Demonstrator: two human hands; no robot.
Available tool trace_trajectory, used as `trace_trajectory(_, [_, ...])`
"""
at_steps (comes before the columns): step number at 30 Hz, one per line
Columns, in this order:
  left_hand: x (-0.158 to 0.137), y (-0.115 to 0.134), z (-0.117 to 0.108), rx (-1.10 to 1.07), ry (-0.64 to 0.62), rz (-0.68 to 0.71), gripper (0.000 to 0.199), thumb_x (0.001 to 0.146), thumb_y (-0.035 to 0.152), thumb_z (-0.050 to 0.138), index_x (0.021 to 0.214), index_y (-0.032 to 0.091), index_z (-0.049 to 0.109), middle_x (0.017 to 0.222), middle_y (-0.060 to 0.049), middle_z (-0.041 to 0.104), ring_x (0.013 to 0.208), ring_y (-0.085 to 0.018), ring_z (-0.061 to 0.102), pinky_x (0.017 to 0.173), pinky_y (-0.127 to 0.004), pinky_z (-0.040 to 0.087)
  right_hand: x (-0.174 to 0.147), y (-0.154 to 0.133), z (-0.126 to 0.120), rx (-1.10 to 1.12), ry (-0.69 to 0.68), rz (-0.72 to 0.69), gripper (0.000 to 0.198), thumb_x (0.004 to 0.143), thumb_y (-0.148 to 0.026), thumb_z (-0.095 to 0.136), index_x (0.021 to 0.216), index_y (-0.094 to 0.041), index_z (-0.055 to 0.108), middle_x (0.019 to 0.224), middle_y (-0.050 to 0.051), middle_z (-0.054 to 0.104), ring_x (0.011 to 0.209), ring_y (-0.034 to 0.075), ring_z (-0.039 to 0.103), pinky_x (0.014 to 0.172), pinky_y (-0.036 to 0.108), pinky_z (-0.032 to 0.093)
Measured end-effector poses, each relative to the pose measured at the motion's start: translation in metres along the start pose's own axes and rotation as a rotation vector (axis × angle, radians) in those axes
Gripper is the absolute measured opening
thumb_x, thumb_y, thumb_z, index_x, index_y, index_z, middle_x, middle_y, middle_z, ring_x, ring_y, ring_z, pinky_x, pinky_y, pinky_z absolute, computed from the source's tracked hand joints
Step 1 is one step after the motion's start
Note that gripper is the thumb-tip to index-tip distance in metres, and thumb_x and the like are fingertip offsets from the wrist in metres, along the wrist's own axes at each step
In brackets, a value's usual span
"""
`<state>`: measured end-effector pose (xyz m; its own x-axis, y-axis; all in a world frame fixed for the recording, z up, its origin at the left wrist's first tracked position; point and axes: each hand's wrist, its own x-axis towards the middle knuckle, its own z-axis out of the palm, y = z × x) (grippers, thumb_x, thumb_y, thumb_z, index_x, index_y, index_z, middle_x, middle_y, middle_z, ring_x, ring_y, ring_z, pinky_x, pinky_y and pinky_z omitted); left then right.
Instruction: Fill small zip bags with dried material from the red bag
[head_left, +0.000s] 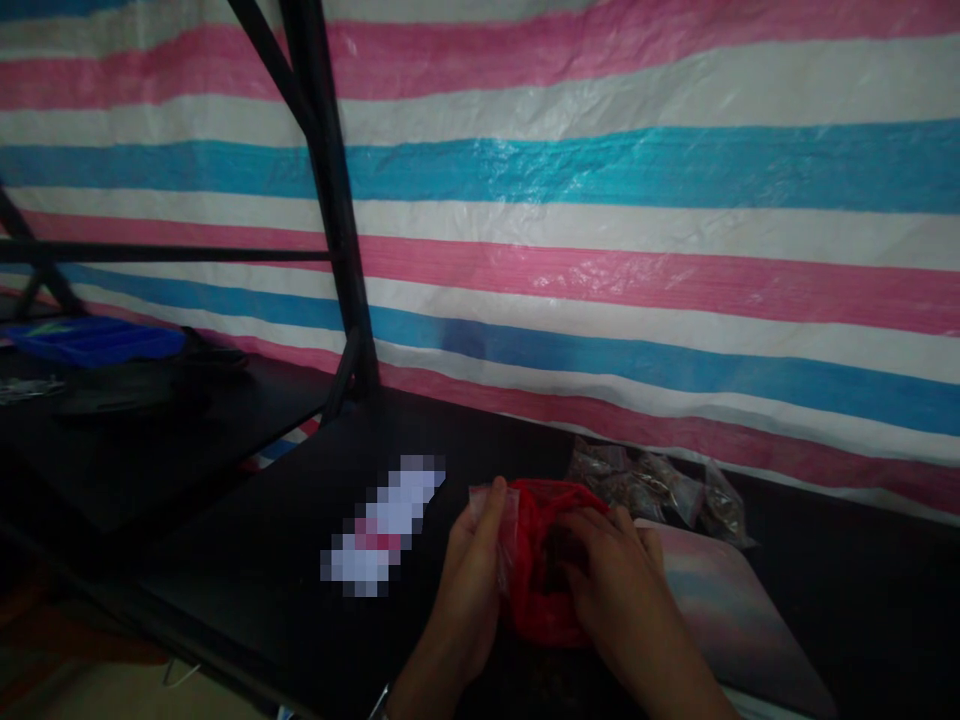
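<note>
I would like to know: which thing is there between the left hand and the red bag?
In the head view, a clear plastic bag shows between the left hand and the red bag; the left hand holds it.

left hand [474,560]: thumb [493,508] upright | right hand [611,560]: fingers [587,528] curled inward, tips possibly pinched, too dark

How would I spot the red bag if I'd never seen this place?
Find the big striped sheet, then the black table below it. Over that table, between the person's left hand and right hand, is a crumpled red bag. Unlike the clear bags nearer the sheet, it is bright red, with the right hand at its opening.
</note>
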<state>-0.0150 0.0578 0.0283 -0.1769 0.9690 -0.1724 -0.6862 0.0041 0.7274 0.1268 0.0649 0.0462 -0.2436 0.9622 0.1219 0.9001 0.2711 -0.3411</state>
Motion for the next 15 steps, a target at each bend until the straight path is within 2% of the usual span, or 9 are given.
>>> trace_trajectory(6, [0.0013, 0.0066, -0.0009, -0.027, 0.037, -0.016, 0.052, 0.057, 0.057, 0.099, 0.079, 0.02, 0.068, 0.071, 0.001, 0.071, 0.076, -0.02, 0.074, 0.065, -0.025, 0.058, 0.0026, 0.0058, -0.0039, 0.001, 0.035, 0.076, 0.027, 0.095, -0.019, 0.066, 0.117, -0.027, 0.08, 0.114, 0.008, 0.08, 0.112, 0.034, 0.064, 0.097, 0.046, 0.04])
trace_trajectory(9, [0.0012, 0.0067, -0.002, -0.02, 0.063, -0.003, 0.053, 0.055, 0.056, 0.1, 0.079, 0.02, 0.068, 0.067, 0.003, 0.069, 0.077, -0.02, 0.075, 0.064, -0.024, 0.058, 0.0013, 0.0084, -0.0065, -0.076, 0.053, 0.087, 0.026, 0.096, -0.021, 0.065, 0.116, -0.026, 0.08, 0.12, 0.009, 0.079, 0.118, 0.037, 0.063, 0.098, 0.048, 0.04])
trace_trajectory(12, [0.0016, 0.0045, -0.0008, -0.043, 0.053, -0.043, 0.055, 0.053, 0.057, 0.1, 0.078, 0.021, 0.066, 0.067, 0.002, 0.069, 0.077, -0.022, 0.076, 0.064, -0.026, 0.059, -0.0006, 0.008, -0.0053, -0.116, 0.054, 0.054, 0.03, 0.093, -0.015, 0.064, 0.115, -0.027, 0.08, 0.13, 0.007, 0.077, 0.125, 0.038, 0.06, 0.099, 0.049, 0.039])
trace_trajectory(15, [0.0024, 0.0027, 0.0012, -0.092, 0.034, -0.089, 0.055, 0.053, 0.056, 0.1, 0.079, 0.021, 0.067, 0.071, 0.0, 0.073, 0.079, -0.024, 0.077, 0.066, -0.029, 0.06, -0.0013, 0.0048, -0.0024, -0.084, 0.032, 0.036, 0.032, 0.091, -0.012, 0.063, 0.114, -0.027, 0.079, 0.131, 0.006, 0.076, 0.123, 0.036, 0.061, 0.098, 0.048, 0.039])
